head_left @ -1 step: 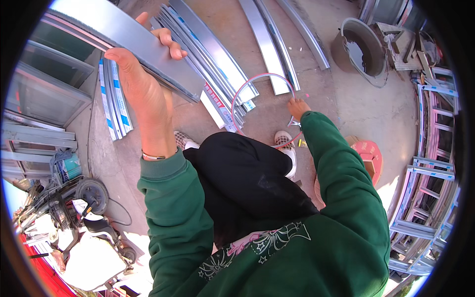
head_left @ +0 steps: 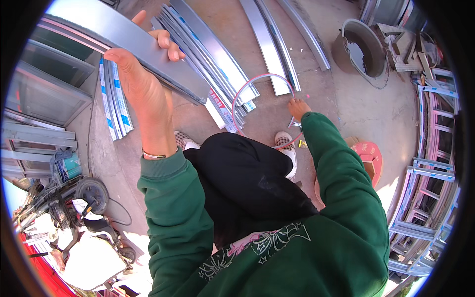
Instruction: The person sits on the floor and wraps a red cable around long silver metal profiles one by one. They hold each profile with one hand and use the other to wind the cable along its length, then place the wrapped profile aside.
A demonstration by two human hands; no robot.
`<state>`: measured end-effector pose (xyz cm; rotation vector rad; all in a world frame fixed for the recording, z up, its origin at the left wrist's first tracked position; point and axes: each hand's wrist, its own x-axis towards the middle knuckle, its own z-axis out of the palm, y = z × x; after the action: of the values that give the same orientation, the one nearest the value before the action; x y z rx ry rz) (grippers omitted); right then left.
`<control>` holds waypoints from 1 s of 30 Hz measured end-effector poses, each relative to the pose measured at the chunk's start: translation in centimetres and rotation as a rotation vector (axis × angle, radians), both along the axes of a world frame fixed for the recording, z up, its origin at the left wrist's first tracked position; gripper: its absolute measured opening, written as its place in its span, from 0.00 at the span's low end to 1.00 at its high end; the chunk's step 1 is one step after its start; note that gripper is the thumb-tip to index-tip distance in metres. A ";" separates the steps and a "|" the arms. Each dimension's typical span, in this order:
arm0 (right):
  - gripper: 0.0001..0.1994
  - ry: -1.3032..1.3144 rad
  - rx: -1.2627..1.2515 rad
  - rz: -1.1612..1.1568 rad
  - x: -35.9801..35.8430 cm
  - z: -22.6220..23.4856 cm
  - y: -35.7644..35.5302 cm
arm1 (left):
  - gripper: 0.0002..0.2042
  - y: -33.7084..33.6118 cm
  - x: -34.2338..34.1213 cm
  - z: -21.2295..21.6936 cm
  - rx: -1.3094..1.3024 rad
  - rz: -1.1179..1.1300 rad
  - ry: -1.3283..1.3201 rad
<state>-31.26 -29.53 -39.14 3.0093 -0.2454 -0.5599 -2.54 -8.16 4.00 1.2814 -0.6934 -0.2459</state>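
Observation:
My left hand [head_left: 143, 91] is raised at the upper left, its thumb and fingers around a long silvery metal profile [head_left: 133, 44]. The profile slants from the top left, its near end just right of my hand. Farther right and lower, my right hand [head_left: 299, 107] has its fingers closed on a thin, pinkish-grey flexible strip [head_left: 262, 76]. That strip bends in a large loop between my hands, running down toward my right shoe [head_left: 284, 139]. A small light-coloured piece [head_left: 295, 122] shows just below my right hand; its kind is unclear.
Bundles of metal profiles [head_left: 217, 54] lie ahead on the concrete, with more profiles [head_left: 272, 54] to their right. A grey bucket [head_left: 341, 52] stands at the far right. Metal frames [head_left: 435, 168] line the right side. A red reel [head_left: 376, 156] sits beside my right arm, a wheeled machine [head_left: 91, 198] lower left.
The profile in my left hand has shifted slightly down and right, its near end now farther from my palm. My left fingertips moved a little left. My right hand and the strip look still.

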 end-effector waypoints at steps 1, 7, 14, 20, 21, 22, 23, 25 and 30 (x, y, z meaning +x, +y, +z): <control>0.08 -0.037 -0.024 0.054 0.2 0.0 -0.1 | 0.51 0.0 0.2 0.0 0.013 0.001 -0.028; 0.07 -0.044 -0.093 0.251 0.8 2.6 -1.3 | 0.47 1.0 1.9 -0.1 -0.021 0.097 -0.009; 0.08 -0.066 -0.187 0.297 2.1 5.5 -2.2 | 0.43 2.0 2.3 -1.1 -0.008 0.138 0.185; 0.06 -0.015 -0.204 0.313 2.3 8.7 -1.2 | 0.38 3.5 4.2 -1.8 -0.075 0.149 0.359; 0.06 -0.050 -0.198 0.341 2.7 9.7 -0.7 | 0.37 3.8 4.5 -1.9 -0.085 0.173 0.402; 0.05 -0.137 -0.064 0.257 3.3 10.9 -0.1 | 0.34 4.0 4.8 -2.1 -0.098 0.175 0.412; 0.04 -0.182 0.048 0.157 4.0 12.4 0.8 | 0.34 4.3 5.0 -2.2 -0.110 0.170 0.427; 0.05 -0.336 0.356 -0.091 5.2 16.1 3.0 | 0.33 4.8 5.4 -2.4 -0.144 0.150 0.458; 0.05 -0.599 1.465 -0.480 6.1 29.2 10.0 | 0.30 5.8 6.0 -2.4 -0.200 0.108 0.561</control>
<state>-25.17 -19.58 -9.92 4.4948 -0.9637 0.4889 3.49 -2.37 1.60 0.9884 -0.1628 -0.4160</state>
